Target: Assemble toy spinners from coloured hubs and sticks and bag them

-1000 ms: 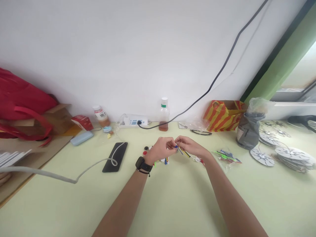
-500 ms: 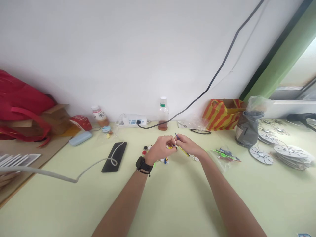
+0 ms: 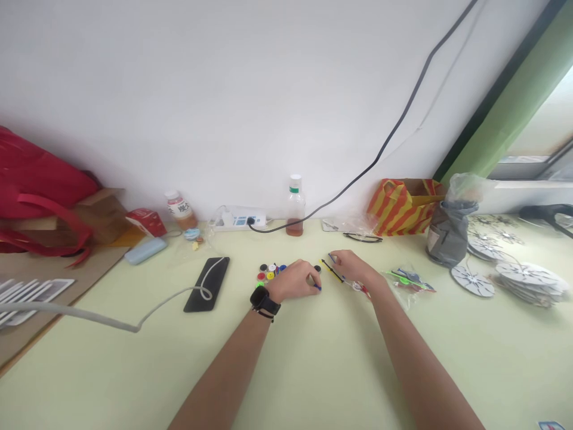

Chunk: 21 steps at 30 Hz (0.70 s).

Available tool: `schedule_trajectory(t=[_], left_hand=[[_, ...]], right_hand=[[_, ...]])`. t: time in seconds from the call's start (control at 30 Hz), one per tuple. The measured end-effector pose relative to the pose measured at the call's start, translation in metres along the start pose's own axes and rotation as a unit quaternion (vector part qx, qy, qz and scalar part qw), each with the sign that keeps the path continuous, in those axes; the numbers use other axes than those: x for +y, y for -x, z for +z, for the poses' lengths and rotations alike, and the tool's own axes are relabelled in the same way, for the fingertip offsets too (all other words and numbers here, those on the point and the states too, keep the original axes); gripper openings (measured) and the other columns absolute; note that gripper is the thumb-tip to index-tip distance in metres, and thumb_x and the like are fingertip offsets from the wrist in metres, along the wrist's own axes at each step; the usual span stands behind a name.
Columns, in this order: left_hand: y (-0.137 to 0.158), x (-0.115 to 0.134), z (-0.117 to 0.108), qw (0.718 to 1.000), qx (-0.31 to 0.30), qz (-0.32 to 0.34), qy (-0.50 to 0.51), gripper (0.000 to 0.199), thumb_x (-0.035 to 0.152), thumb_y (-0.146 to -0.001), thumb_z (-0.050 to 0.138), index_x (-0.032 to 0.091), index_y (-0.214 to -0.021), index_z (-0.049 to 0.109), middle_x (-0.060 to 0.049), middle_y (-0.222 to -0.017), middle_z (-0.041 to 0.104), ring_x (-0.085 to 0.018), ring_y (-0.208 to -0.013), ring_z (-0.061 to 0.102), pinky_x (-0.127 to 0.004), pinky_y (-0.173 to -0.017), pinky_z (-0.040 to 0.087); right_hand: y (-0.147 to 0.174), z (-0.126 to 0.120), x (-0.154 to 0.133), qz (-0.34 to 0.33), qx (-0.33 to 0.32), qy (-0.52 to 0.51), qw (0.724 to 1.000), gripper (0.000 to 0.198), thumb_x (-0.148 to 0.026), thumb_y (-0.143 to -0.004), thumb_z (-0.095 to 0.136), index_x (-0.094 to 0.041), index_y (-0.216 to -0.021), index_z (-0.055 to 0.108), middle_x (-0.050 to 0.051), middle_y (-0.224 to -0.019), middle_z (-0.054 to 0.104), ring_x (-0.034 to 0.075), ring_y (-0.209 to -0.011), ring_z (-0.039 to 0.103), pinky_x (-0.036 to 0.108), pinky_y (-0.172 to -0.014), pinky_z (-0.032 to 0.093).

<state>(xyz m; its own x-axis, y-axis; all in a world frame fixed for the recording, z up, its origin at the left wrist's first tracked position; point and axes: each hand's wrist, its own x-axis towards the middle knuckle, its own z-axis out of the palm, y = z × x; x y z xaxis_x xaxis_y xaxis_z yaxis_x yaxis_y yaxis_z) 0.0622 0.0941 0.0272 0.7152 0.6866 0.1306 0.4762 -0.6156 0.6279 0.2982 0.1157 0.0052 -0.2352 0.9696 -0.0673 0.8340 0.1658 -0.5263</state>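
My left hand (image 3: pixel 296 280), wearing a black watch (image 3: pixel 265 300), is low over the table with thumb and forefinger closed on a small blue piece (image 3: pixel 317 288). Its exact shape is too small to tell. My right hand (image 3: pixel 351 266) pinches a thin blue stick (image 3: pixel 331 257). Just below that stick lies a yellow-and-black rod (image 3: pixel 333 271). A black disc (image 3: pixel 317 269) sits between the hands. Left of my left hand are small wheel-like discs: a red one (image 3: pixel 261 276) and a yellow one (image 3: pixel 271 275) among several. My right wrist partly covers some red and white pieces (image 3: pixel 359 287).
A phone (image 3: pixel 207 285) with a cable lies left; a bottle (image 3: pixel 295 206) and power strip (image 3: pixel 237 219) stand by the wall. To the right are a plastic bag of coloured parts (image 3: pixel 408 280), a striped paper bag (image 3: pixel 398 209), a grey bag (image 3: pixel 449 236) and stacked discs (image 3: pixel 530 280).
My hands have moved apart and down to the table, left hand toward me, right hand rightward. The blue piece and blue stick are now separate, and more discs show.
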Motion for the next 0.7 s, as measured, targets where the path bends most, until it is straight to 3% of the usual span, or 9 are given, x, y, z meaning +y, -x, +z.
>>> schedule_trajectory(t=[0.17, 0.3, 0.4, 0.7], left_hand=[[0.002, 0.000, -0.007, 0.999, 0.025, -0.003, -0.024, 0.006, 0.024, -0.072, 0.079, 0.025, -0.078, 0.079, -0.003, -0.096, 0.074, -0.025, -0.097, 0.065, -0.033, -0.083, 0.051], [0.002, 0.001, -0.009, 0.996, 0.067, -0.019, -0.057, 0.030, 0.040, -0.069, 0.087, 0.025, -0.092, 0.075, -0.004, -0.104, 0.071, -0.028, -0.101, 0.062, -0.036, -0.084, 0.050], [0.002, -0.002, -0.009, 0.992, 0.082, -0.029, -0.093, 0.040, 0.042, -0.066, 0.089, 0.024, -0.100, 0.075, -0.005, -0.102, 0.071, -0.029, -0.099, 0.059, -0.038, -0.085, 0.048], [0.003, -0.012, -0.007, 0.993, 0.071, -0.049, -0.078, 0.023, 0.036, -0.078, 0.080, 0.024, -0.097, 0.076, -0.004, -0.096, 0.073, -0.027, -0.099, 0.058, -0.036, -0.082, 0.047]], right_hand=[[0.000, -0.002, 0.000, 0.009, -0.003, -0.007, 1.000, 0.032, -0.009, -0.082, 0.062, -0.017, -0.113, 0.069, 0.003, -0.082, 0.072, 0.015, -0.069, 0.062, 0.023, -0.062, 0.041], [-0.001, -0.004, 0.001, 0.020, 0.000, -0.007, 1.000, 0.019, -0.011, -0.081, 0.066, -0.018, -0.097, 0.071, 0.005, -0.086, 0.074, 0.015, -0.069, 0.064, 0.022, -0.060, 0.042], [-0.001, -0.005, 0.002, 0.024, 0.003, -0.004, 1.000, 0.012, -0.010, -0.080, 0.063, -0.018, -0.084, 0.072, 0.007, -0.086, 0.074, 0.016, -0.071, 0.066, 0.022, -0.061, 0.043], [0.001, -0.010, 0.005, 0.037, -0.001, 0.004, 0.999, 0.014, -0.009, -0.078, 0.061, -0.017, -0.075, 0.072, 0.009, -0.082, 0.075, 0.017, -0.069, 0.066, 0.024, -0.060, 0.044]])
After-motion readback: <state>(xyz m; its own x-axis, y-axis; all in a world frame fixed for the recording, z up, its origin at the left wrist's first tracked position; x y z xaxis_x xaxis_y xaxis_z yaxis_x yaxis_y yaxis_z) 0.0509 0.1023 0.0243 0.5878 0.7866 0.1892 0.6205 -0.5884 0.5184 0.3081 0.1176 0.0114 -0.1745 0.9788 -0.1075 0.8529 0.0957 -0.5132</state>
